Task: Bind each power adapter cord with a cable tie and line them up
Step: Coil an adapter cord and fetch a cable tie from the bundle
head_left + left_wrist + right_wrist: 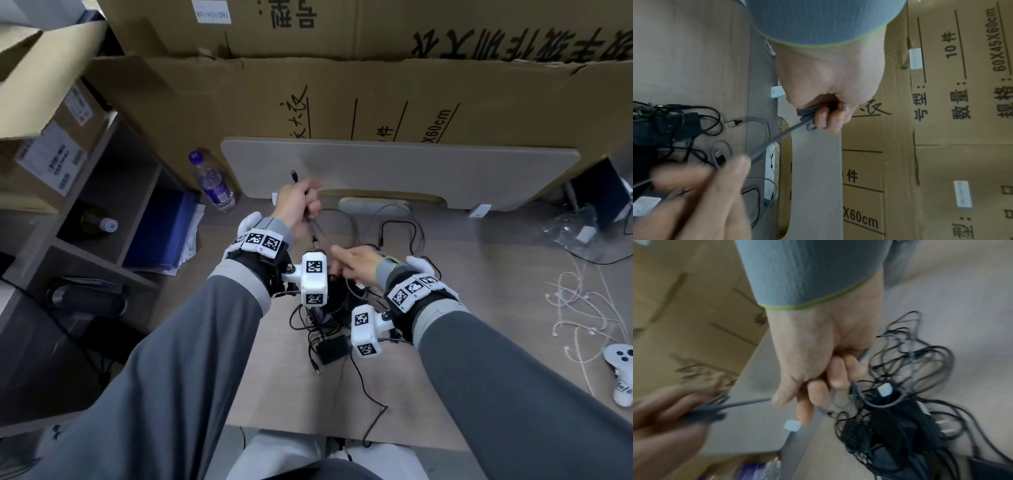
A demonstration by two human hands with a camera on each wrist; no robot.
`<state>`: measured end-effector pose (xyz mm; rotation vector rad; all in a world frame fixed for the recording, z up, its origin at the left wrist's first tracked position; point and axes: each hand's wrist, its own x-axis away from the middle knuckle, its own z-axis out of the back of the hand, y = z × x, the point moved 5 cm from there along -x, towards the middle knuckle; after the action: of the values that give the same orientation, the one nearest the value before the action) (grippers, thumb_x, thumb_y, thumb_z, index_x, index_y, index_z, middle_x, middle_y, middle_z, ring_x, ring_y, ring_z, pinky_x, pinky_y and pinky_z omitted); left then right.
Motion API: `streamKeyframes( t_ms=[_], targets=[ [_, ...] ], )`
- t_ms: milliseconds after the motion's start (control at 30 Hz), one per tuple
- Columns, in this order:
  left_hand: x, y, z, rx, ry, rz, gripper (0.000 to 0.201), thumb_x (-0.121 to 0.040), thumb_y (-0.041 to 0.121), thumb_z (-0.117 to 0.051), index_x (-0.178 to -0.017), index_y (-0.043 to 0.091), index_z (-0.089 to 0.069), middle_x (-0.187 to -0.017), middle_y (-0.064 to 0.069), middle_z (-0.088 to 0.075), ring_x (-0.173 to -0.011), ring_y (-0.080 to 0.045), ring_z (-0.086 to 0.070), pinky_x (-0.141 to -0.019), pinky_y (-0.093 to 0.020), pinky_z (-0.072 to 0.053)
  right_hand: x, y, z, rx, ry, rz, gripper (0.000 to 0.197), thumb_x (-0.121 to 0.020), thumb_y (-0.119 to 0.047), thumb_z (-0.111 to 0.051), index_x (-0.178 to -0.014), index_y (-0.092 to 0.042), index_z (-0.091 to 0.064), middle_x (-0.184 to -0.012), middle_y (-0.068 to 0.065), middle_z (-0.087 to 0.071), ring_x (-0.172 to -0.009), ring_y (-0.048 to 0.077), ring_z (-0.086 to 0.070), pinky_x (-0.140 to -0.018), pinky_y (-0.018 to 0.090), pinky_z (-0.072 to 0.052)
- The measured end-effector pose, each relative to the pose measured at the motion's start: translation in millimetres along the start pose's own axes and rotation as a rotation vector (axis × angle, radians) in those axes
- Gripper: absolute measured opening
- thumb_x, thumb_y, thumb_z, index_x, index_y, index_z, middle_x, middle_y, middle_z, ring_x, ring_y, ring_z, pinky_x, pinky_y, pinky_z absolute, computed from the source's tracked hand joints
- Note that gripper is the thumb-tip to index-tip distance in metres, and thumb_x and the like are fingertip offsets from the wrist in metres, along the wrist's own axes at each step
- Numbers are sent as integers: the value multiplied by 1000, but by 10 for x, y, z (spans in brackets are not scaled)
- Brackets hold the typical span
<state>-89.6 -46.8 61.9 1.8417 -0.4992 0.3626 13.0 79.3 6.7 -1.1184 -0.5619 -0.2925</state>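
While the left hand (297,205) clenches folded loops of a grey cord (777,139), the right hand (356,265) pinches its taut free run above the tangled black adapters (330,347); pulling harder could drag loops loose or snag the pile.

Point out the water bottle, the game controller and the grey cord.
water bottle (211,183), head view, its label
game controller (620,371), head view, its white body
grey cord (777,139), left wrist view, its taut stretch
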Motion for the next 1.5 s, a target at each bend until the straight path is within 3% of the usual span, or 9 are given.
streamKeyframes(
  t_ms=[233,333,500,733,900,1067,1200,1400,1500],
  targets=[
    [183,-337,110,-345,-316,344,42,-103,34,-39,-97,5,-68,-44,11,-22,-34,-6,-14,-42,-24,-6,-1,264,437,12,300,-156,48,-92,-54,-58,-84,-9,-74,-77,5,-64,-56,17,-49,-55,21,-42],
    [309,-578,33,-558,-401,483,48,-103,40,-38,-98,2,-67,-43,10,-28,-34,-6,-16,-58,-30,-6,-105,8,540,57,398,-169,49,-86,-63,-55,-62,-23,-69,-68,-3,-67,-58,19,-54,-63,29,-42],
    [110,-544,17,-503,-60,246,50,-101,54,-32,-98,12,-60,-65,-7,-60,-36,-12,-30,-45,-20,-20,-210,-463,361,-497,258,-19,47,-102,-41,-40,-79,-13,-69,-56,-2,-50,-38,12,-34,-38,20,-24],
    [-223,-160,384,-245,343,30,23,-100,20,-40,-90,7,-57,-58,-1,-65,-30,-7,-44,-35,-15,-28,53,-620,221,-260,-98,119,37,-105,-27,-38,-110,-6,-68,-60,-2,-46,-43,10,-32,-44,21,-25],
    [-279,88,376,90,403,-40,24,-99,7,-34,-79,8,-47,-46,-1,-57,-39,-12,-48,-44,-19,-36,145,-38,247,-246,-39,54,33,-98,-44,-53,-89,-19,-73,-55,-8,-44,-45,7,-33,-41,16,-26],
    [-15,-53,-61,89,-36,166,33,-105,19,-34,-94,2,-60,-41,12,-29,-30,-2,-23,-32,-16,-16,60,294,256,-70,150,-204,33,-97,-38,-57,-94,-8,-72,-64,0,-49,-40,9,-38,-40,18,-32],
    [337,-507,-237,-362,-423,492,43,-105,31,-36,-105,1,-66,-43,13,-26,-32,-3,-19,-36,-19,-10,-166,151,463,6,325,-272,22,-90,-37,-62,-85,-16,-65,-89,4,-66,-76,22,-58,-76,33,-52],
    [138,-563,9,-555,-12,278,57,-103,49,-31,-122,1,-54,-63,-3,-59,-41,-13,-36,-44,-19,-27,-77,-517,444,-77,317,74,34,-96,-39,-56,-74,-18,-70,-59,-2,-61,-50,10,-52,-57,25,-41],
    [47,-397,123,-216,153,191,52,-101,54,-31,-97,9,-57,-52,0,-59,-54,-17,-49,-58,-29,-43,76,-714,219,-168,64,163,27,-100,-26,-52,-85,-13,-70,-53,-1,-50,-36,6,-35,-38,16,-30]
  ],
)
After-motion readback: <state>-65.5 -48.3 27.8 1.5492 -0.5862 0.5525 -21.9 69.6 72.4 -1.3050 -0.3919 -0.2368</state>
